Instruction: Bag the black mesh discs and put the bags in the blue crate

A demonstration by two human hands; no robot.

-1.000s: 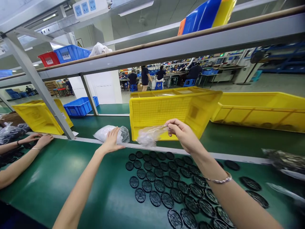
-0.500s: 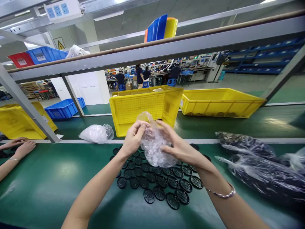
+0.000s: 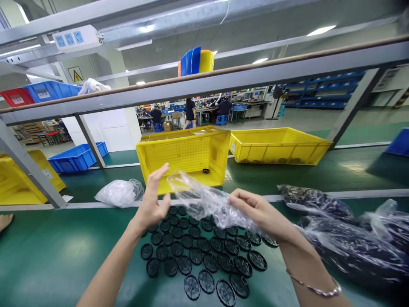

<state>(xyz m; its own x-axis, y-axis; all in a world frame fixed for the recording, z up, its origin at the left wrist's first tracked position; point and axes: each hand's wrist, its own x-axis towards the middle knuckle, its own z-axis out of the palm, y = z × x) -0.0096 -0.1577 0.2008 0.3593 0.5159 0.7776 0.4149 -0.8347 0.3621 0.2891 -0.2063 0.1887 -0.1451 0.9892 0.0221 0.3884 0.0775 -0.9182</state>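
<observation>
Clear plastic bag (image 3: 204, 200) gripped by the right hand (image 3: 258, 211), held above black mesh discs (image 3: 191, 245).
Left hand (image 3: 151, 200) is held open beside it, seemingly not touching.

Count: yellow crates (image 3: 182, 157), 3; blue crates (image 3: 76, 157), 3; red crate (image 3: 17, 97), 1, far left; white bag (image 3: 119, 193), 1; dark bags (image 3: 348, 243), 2, right; clear plastic bag (image 3: 204, 204), 1; black discs (image 3: 187, 241), roughly 30, near.

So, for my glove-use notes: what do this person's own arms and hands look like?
The left hand and right hand are bare, without gloves, and both forearms show no sleeves. A thin silver-coloured bracelet circles the right wrist; the left wrist wears nothing visible.
</observation>
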